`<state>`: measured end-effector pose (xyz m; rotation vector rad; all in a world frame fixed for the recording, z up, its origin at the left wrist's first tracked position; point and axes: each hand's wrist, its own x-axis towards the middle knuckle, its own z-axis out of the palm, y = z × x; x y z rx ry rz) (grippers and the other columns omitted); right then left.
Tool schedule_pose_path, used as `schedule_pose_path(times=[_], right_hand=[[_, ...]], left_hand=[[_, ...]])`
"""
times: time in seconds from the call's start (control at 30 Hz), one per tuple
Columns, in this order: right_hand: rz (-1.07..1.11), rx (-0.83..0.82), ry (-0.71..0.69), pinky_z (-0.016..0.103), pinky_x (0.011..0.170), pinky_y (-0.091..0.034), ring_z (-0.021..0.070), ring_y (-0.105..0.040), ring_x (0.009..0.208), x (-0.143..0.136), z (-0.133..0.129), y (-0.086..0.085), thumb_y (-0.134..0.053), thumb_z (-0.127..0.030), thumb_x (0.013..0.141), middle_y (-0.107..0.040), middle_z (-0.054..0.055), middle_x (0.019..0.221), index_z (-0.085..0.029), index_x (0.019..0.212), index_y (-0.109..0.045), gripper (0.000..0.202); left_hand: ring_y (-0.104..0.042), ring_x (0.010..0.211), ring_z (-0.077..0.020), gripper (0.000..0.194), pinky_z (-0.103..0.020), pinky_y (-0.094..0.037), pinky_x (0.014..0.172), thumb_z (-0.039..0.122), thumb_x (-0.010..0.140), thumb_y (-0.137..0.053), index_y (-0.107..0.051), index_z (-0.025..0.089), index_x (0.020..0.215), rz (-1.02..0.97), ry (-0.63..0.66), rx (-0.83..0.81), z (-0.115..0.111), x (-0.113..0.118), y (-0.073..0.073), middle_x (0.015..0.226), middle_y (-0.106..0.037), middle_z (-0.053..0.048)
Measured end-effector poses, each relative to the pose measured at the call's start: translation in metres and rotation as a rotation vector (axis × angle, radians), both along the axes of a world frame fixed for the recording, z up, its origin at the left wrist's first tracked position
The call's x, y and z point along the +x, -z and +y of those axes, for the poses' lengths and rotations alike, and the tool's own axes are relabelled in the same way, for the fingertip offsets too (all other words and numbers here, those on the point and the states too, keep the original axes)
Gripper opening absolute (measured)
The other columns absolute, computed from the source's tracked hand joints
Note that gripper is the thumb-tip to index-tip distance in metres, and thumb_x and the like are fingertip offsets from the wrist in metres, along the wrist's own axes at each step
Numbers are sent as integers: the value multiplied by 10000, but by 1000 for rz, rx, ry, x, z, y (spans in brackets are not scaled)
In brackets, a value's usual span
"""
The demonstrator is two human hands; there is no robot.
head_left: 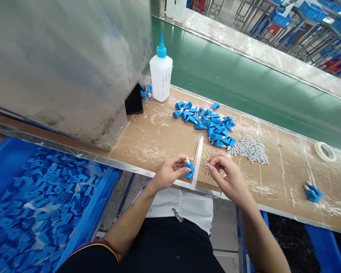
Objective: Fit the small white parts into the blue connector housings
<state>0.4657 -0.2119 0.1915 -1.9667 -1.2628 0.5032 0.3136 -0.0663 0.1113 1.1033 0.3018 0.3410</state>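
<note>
My left hand (168, 172) holds a blue plastic part (189, 170) with a white piece at its top, near the front edge of the bench. To the right, my right hand (229, 176) pinches a small pale piece (208, 165) between thumb and forefinger, apart from the blue part. A strip of white tape (198, 163) runs between the hands on the cardboard. Beyond them lies a heap of similar blue plastic parts (214, 127), and beside it a pile of small grey pieces (251, 149).
A white bottle with a blue nozzle (161, 77) stands behind, by a metal panel (74, 68) and a dark flat object (134, 101). At right are a tape roll (324, 151) and more blue parts (313, 192). A blue bin (102, 193) of parts sits lower left; a green belt (230, 72) runs behind.
</note>
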Motion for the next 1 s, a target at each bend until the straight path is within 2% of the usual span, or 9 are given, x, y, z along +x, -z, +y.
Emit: schedule_pose_path(times=[0.13, 0.23, 0.33, 0.7, 1.0], right_hand=[[278, 183, 72, 324, 741, -493, 202, -594, 880, -34, 16, 23, -540, -377, 979, -620, 66, 930, -238, 845, -568, 195], [422, 222, 121, 316, 740, -495, 193, -591, 864, -47, 22, 35, -563, -424, 972, -611, 50, 907, -241, 838, -580, 228], [482, 226, 149, 306, 715, -496, 186, -588, 825, -50, 24, 38, -581, -460, 959, -605, 44, 878, -237, 838, -587, 253], [454, 194, 127, 285, 677, -505, 165, -592, 776, -45, 21, 38, -580, -421, 963, -604, 36, 843, -220, 829, -587, 242], [115, 87, 83, 295, 701, -475, 168, -590, 765, -43, 19, 25, -550, -281, 958, -636, 30, 834, -221, 812, -576, 160]], left_hand=[[-652, 857, -155, 361, -262, -547, 783, 447, 797, -804, -702, 182, 1020, -41, -33, 27, 1, 0, 0, 930, -688, -44], [-650, 872, -161, 357, -260, -542, 783, 457, 805, -797, -712, 186, 1022, -60, -33, 44, 1, 0, 0, 933, -698, -49], [-648, 879, -164, 358, -258, -537, 782, 459, 807, -794, -717, 186, 1026, -56, -30, 51, 1, 0, 0, 939, -704, -54], [-653, 867, -161, 392, -250, -541, 782, 470, 785, -807, -737, 177, 1036, -29, -26, 26, 0, 0, -1, 933, -706, -53], [-700, 871, -188, 293, -274, -579, 792, 372, 803, -780, -764, 162, 1006, 35, -47, 116, -3, -1, -1, 934, -748, -68]])
